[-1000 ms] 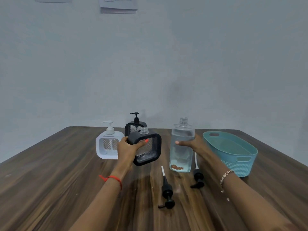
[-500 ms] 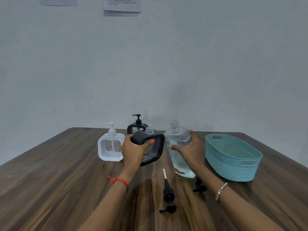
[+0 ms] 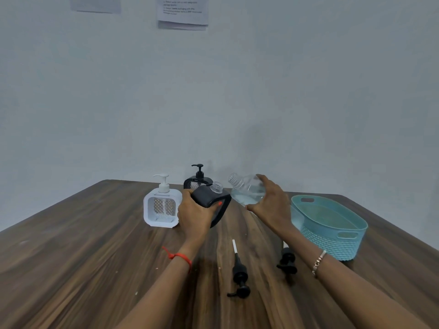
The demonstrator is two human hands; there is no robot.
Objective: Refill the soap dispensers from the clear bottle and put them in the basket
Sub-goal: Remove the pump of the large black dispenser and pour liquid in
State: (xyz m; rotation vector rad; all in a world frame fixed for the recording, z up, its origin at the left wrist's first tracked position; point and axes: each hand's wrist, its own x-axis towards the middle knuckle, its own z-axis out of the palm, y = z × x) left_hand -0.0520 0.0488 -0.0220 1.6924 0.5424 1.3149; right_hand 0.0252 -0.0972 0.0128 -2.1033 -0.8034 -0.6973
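Observation:
My left hand [image 3: 194, 216] grips a black square soap dispenser [image 3: 215, 201] with its pump off, tilted so the open clear neck points up and right. My right hand [image 3: 273, 205] holds the clear bottle [image 3: 247, 189], lifted off the table and tipped left, its open mouth just right of and slightly above the dispenser's neck. Clear liquid lies in the bottle's lower part. A white dispenser [image 3: 162, 208] with its pump on stands at the left. Behind it stands a second black dispenser [image 3: 198, 180] with its pump on. The teal basket [image 3: 332, 236] sits at the right.
Two loose black pumps lie on the wooden table [image 3: 71, 257]: one [image 3: 238, 276] in front of my left hand, one [image 3: 287, 260] partly under my right forearm. Papers [image 3: 183, 13] hang on the grey wall behind.
My right hand has lifted the clear bottle off the table and tipped it left toward the dispenser's neck. My left hand has tilted the black dispenser further to the right.

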